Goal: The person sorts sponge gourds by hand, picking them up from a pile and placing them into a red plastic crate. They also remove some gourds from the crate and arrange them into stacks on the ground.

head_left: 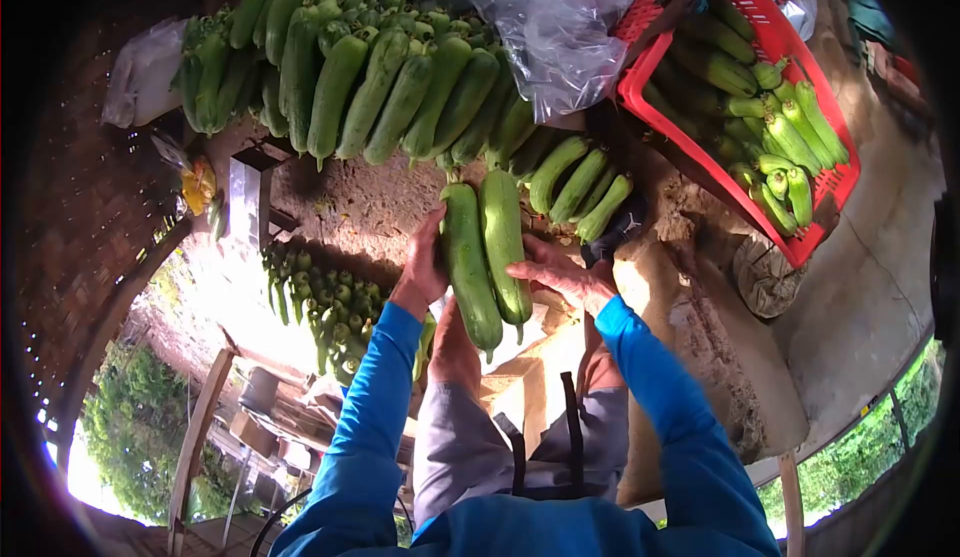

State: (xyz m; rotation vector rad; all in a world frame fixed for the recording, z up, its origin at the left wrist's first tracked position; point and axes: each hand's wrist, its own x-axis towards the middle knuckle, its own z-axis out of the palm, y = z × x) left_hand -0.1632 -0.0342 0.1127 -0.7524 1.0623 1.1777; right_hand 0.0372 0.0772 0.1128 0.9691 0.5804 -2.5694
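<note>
Two long green gourds (470,267) (506,247) are side by side in front of me, roughly upright in view. My left hand (424,265) is closed against the outer side of the left gourd, its fingers partly hidden behind it. The right gourd is gripped by my right hand (568,273), with the thumb and finger at its lower side and the rest partly hidden. Just beyond them, a large pile of similar gourds (385,92) lies in rows. A few more gourds (578,189) lie together right of the held pair.
A red plastic crate (660,117) of gourds stands at the upper right. Clear plastic sheeting (555,22) covers part of the pile. More green produce (330,302) lies lower left, near a metal post (248,197). A cut log (768,275) sits below the crate.
</note>
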